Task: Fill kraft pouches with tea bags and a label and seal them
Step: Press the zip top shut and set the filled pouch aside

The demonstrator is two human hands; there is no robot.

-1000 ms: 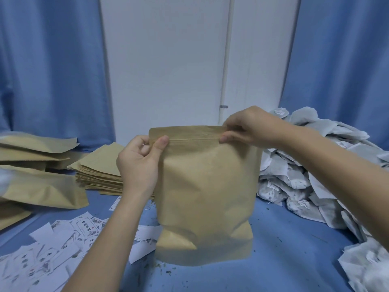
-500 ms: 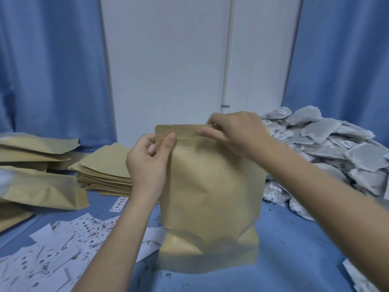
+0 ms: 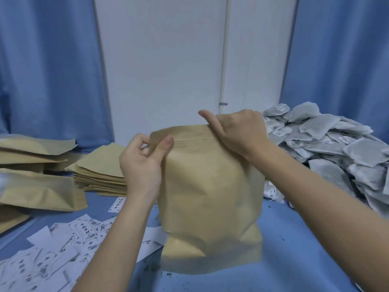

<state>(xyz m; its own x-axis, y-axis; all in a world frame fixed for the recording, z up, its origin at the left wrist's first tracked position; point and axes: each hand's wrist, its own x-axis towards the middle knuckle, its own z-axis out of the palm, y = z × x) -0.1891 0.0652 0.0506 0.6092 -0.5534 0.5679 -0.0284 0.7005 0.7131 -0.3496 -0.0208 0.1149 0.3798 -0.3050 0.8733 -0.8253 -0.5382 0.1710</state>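
We hold the kraft pouch point(image 3: 210, 186) standing in the middle of the frame on the blue surface point(image 3: 294, 239). Our left hand point(image 3: 141, 163) pinches its top left corner. Our right hand point(image 3: 237, 131) pinches the top edge. It looks full and puffy, the paper bends easily, so we think the stiff zip strip is the best place to hold.

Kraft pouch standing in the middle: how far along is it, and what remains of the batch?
Done: bulging pouches lie at left. In hand: the upright pouch looks filled; the left hand pinches its top corner, the right hand grips the top edge at the zip line, apparently sealing. Left: a flat pouch stack, loose labels and a tea bag heap.
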